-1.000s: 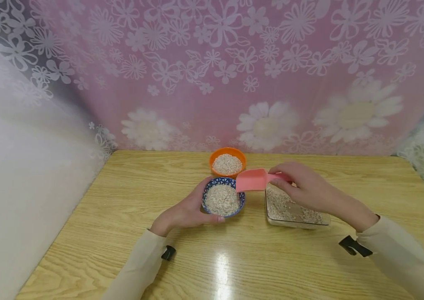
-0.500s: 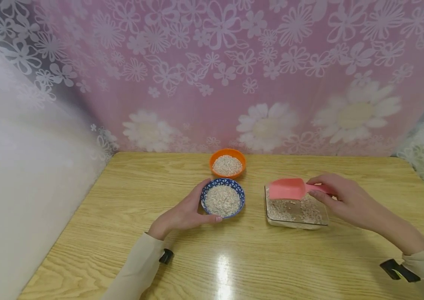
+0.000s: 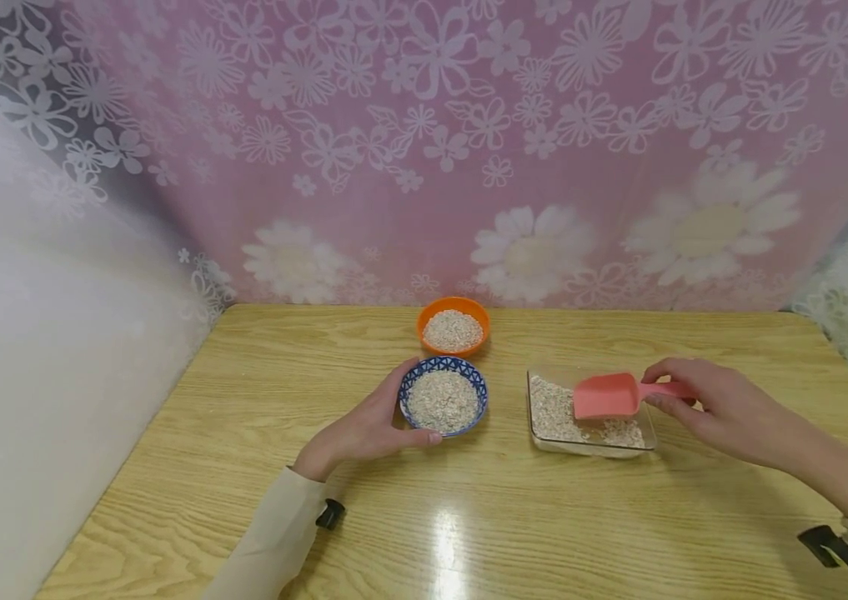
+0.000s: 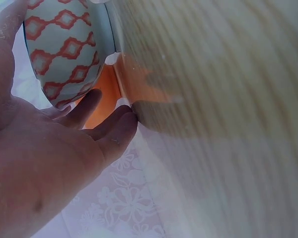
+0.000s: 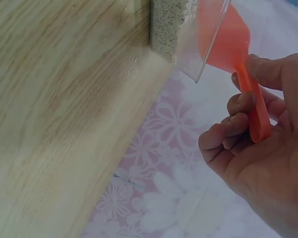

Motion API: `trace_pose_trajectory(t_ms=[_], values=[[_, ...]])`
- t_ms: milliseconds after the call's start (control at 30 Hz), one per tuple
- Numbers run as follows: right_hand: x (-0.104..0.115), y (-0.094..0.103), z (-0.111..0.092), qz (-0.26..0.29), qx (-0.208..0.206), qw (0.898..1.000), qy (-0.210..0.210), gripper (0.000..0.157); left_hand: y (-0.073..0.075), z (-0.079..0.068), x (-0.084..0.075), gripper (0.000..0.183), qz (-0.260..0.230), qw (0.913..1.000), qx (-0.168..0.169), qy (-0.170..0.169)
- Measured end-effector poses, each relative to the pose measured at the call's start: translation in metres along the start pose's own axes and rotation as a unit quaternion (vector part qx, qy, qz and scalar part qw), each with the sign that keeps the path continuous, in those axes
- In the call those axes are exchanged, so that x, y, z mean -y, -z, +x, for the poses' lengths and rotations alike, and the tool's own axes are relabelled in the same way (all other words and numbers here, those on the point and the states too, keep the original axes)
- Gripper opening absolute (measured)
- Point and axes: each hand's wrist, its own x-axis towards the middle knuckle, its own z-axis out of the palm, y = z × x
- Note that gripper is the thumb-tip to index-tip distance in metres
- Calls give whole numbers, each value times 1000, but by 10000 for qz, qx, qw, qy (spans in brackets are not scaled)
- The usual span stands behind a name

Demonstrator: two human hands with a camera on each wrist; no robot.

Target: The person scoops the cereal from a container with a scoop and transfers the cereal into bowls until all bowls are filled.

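Observation:
My left hand point(image 3: 368, 427) holds a blue-and-white patterned bowl point(image 3: 482, 408) of oat flakes from its left side, thumb at the front and fingers round the back. The left wrist view shows the bowl's outer wall point(image 4: 64, 49), white with red-orange diamonds, standing on the table. My right hand point(image 3: 724, 408) grips a pink scoop point(image 3: 607, 396) by its handle. The scoop's blade is over a clear rectangular container point(image 3: 589, 451) of oat flakes and hides part of them. In the right wrist view, fingers and thumb curl round the scoop handle point(image 5: 256, 111), beyond the container's rim.
Behind the patterned bowl stands an orange bowl point(image 3: 429, 315) with oat flakes in it. All stand on a wood-grain table point(image 3: 303, 358). A pink floral curtain point(image 3: 393, 208) hangs along the table's back edge, and a pale sheet point(image 3: 56, 333) lies to the left.
My right hand has moved the scoop rightward and down, from the patterned bowl's edge to the clear container. The left hand and its bowl have stayed almost in place.

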Motion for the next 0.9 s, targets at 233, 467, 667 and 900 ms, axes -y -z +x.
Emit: trace_pose_trajectory(t_ms=[233,467,667,900], values=[[-1,-9,5,-552,-199,9965,591,25,0,0,0,114,-22,10000,22,-14],[1,-24,9,-672,-553,9931,790,23,-1,-1,-2,114,-59,10000,76,7],[2,-32,9,-699,-546,9938,673,24,-2,-2,-2,113,-6,10000,-38,-6],[5,-26,-3,-334,-704,9964,338,45,-1,-18,-4,106,585,9961,-657,107]])
